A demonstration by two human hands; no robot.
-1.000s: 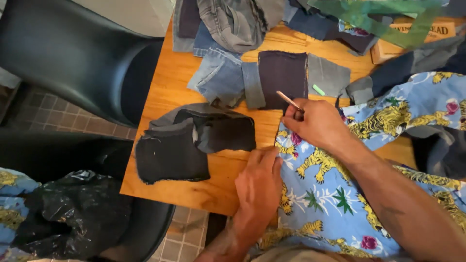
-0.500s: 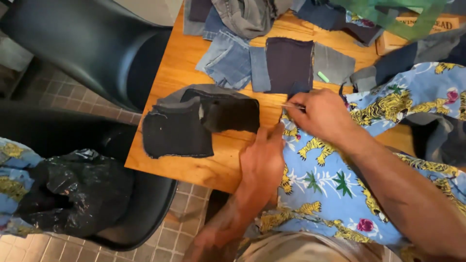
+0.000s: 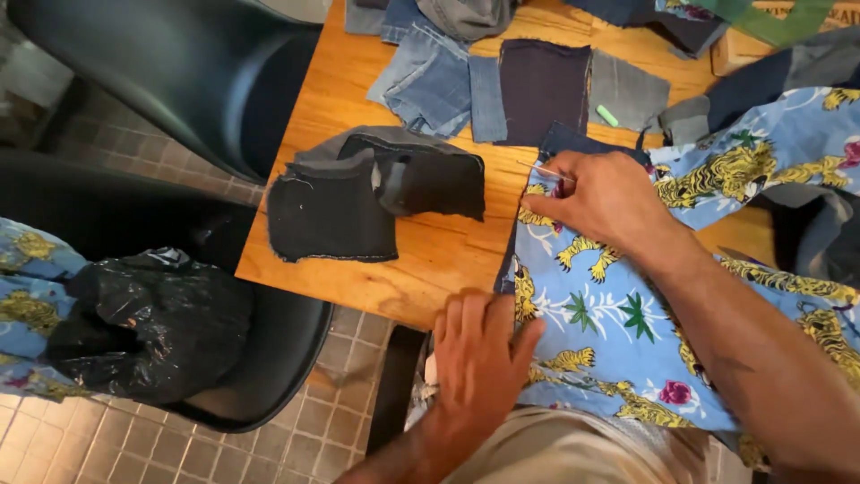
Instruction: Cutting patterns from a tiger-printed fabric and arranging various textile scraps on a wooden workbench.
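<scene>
My right hand (image 3: 602, 199) is pinched shut on a thin silver needle (image 3: 543, 168) at the top edge of the light-blue printed cotton fabric with yellow tigers and green palms (image 3: 627, 314), which lies across the near right corner of the orange wooden table (image 3: 430, 260) and drapes down toward my lap. My left hand (image 3: 479, 354) lies flat and open on the lower left edge of that fabric, pressing it down at the table's rim. A dark navy patch (image 3: 573, 143) peeks out just beside the needle; how much of its edge is stitched I cannot tell, so I judge the sewing only partly done. Black folded cloth pieces (image 3: 358, 202) lie untouched to the left, and denim and grey swatches (image 3: 502, 81) wait further back.
</scene>
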